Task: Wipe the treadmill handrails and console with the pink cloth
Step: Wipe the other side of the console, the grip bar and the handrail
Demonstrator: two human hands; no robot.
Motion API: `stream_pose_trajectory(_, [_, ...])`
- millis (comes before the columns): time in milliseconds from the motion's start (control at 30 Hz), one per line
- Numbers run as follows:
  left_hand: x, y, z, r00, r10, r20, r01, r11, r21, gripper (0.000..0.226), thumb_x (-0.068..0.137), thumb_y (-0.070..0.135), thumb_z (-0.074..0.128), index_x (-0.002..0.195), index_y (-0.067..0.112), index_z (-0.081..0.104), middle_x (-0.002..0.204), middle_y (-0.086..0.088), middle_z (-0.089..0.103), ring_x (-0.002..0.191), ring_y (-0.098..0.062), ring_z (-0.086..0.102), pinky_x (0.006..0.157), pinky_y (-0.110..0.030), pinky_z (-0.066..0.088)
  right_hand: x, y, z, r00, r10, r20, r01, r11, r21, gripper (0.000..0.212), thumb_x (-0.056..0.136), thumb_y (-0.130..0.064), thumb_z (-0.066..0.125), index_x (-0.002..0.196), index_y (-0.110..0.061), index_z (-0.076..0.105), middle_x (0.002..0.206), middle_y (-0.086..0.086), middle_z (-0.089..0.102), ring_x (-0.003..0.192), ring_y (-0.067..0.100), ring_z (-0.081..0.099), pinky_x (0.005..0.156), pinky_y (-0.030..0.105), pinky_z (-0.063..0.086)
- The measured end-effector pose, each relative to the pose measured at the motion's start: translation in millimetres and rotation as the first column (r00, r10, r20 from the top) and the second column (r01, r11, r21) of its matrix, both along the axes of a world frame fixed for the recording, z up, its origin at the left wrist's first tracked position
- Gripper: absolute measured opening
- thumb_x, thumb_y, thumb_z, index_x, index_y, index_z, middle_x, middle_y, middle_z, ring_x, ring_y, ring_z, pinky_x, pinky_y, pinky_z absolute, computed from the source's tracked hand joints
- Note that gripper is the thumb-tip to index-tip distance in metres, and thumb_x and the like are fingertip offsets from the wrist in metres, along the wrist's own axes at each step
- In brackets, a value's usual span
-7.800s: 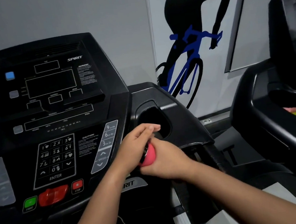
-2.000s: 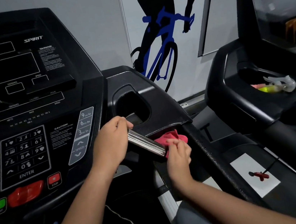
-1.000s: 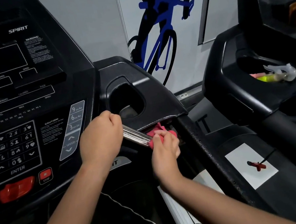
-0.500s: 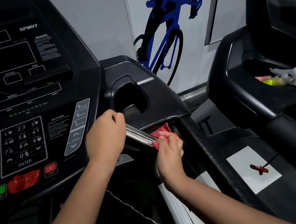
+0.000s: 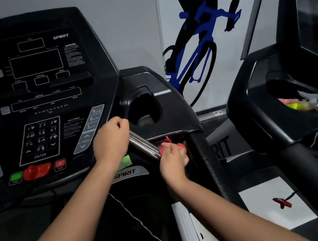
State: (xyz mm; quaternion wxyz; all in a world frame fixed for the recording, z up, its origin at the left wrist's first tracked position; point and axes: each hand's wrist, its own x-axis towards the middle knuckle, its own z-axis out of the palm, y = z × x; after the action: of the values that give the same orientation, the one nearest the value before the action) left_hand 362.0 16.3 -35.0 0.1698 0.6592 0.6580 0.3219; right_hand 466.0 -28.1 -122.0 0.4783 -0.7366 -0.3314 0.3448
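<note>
A black treadmill console (image 5: 46, 98) with a keypad fills the left half of the view. A short silver grip bar (image 5: 144, 147) slants down to the right below the cup holder (image 5: 145, 112). My left hand (image 5: 112, 140) curls round the bar's upper end. My right hand (image 5: 172, 159) grips the pink cloth (image 5: 164, 143) bunched against the bar's lower end, under the console's right wing. Most of the cloth is hidden by my fingers. The black right handrail (image 5: 210, 166) runs down beside my right wrist.
A second treadmill (image 5: 287, 115) stands on the right; a spray bottle (image 5: 311, 103) lies in its tray. A red safety key (image 5: 282, 203) lies on a white patch lower right. A cyclist mural (image 5: 200, 40) covers the wall behind. A cord (image 5: 139, 220) hangs below the console.
The view has swung left and up, bringing more of the console into sight. My right hand with the cloth stays at the bar's lower end; my left hand keeps its hold.
</note>
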Motion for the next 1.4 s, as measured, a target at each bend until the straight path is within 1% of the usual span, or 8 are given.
stream_pose_trajectory(100, [2,-1,-1,1.0,0.014,0.026,-0.014,1.0,0.018,0.031,0.089,0.023,0.039,0.081,0.007,0.064,0.067,-0.016,0.058,0.057,-0.02,0.045,0.052,-0.034,0.034,3,-9,0,0.998,0.051,0.038,-0.052,0.998,0.025,0.03,0.102,-0.021,0.033,0.118,-0.019,0.059,0.129,0.005,0.046,0.128,0.022,0.029,0.078,0.013,0.015])
stream_pose_trajectory(367, [2,-4,0,0.997,0.014,0.072,-0.014,1.0,-0.008,0.028,0.088,0.023,0.04,0.074,0.021,0.064,0.056,0.005,0.05,0.056,-0.016,0.047,0.053,-0.03,0.035,33,12,10,0.881,0.402,0.251,-0.316,0.893,-0.32,0.035,0.102,-0.02,0.03,0.128,-0.015,0.053,0.134,0.003,0.047,0.126,0.026,0.033,0.098,0.034,0.023])
stream_pose_trajectory(700, [-2,-3,1,0.994,-0.032,0.106,0.035,0.999,-0.027,0.028,0.09,0.021,0.04,0.076,0.023,0.064,0.058,0.0,0.053,0.055,-0.016,0.046,0.053,-0.031,0.034,30,-15,0,0.926,0.308,0.219,-0.292,0.951,-0.099,0.032,0.097,-0.022,0.034,0.114,-0.037,0.056,0.131,0.002,0.051,0.123,0.019,0.034,0.072,0.024,0.012])
stream_pose_trajectory(967, [-10,-1,1,0.986,-0.097,0.135,0.103,0.994,-0.038,0.027,0.091,0.025,0.041,0.08,0.021,0.065,0.064,0.004,0.058,0.062,-0.015,0.052,0.055,-0.031,0.035,10,-10,17,0.935,0.137,0.328,-0.085,0.982,-0.168,0.037,0.098,-0.017,0.032,0.12,-0.019,0.062,0.124,0.0,0.06,0.121,0.019,0.043,0.075,0.032,0.012])
stream_pose_trajectory(1133, [-15,4,-2,0.979,-0.14,0.151,0.144,0.989,-0.018,0.026,0.089,0.026,0.042,0.081,0.017,0.065,0.07,-0.001,0.06,0.071,-0.022,0.056,0.058,-0.032,0.037,-4,-31,34,1.0,0.012,0.029,-0.012,1.0,0.004,0.037,0.087,-0.03,0.036,0.103,-0.036,0.069,0.109,0.006,0.063,0.105,0.022,0.054,0.1,0.038,0.036])
stream_pose_trajectory(1233, [-17,5,-5,0.977,-0.156,0.148,0.158,0.987,0.0,0.026,0.088,0.028,0.042,0.083,0.019,0.065,0.069,-0.001,0.061,0.071,-0.024,0.056,0.054,-0.031,0.035,4,-52,40,0.942,0.108,-0.319,-0.067,0.988,0.136,0.031,0.09,-0.012,0.045,0.098,-0.024,0.072,0.079,0.008,0.058,0.076,0.022,0.056,0.074,0.044,0.058])
stream_pose_trajectory(1300, [-17,5,-6,0.974,-0.166,0.155,0.168,0.986,0.004,0.026,0.089,0.028,0.041,0.084,0.02,0.065,0.067,0.001,0.06,0.068,-0.021,0.055,0.052,-0.03,0.032,19,-67,51,0.947,0.176,-0.269,-0.143,0.98,0.138,0.031,0.09,-0.004,0.043,0.104,-0.013,0.07,0.075,0.007,0.058,0.071,0.019,0.053,0.066,0.021,0.053])
stream_pose_trajectory(1400, [-17,3,-6,0.97,-0.181,0.161,0.183,0.983,0.002,0.026,0.09,0.028,0.041,0.085,0.019,0.065,0.065,0.002,0.058,0.063,-0.018,0.053,0.051,-0.03,0.031,43,-84,71,0.962,0.208,-0.177,-0.178,0.968,0.175,0.034,0.091,-0.003,0.04,0.091,-0.019,0.07,0.083,0.003,0.07,0.07,0.01,0.061,0.064,0.02,0.048])
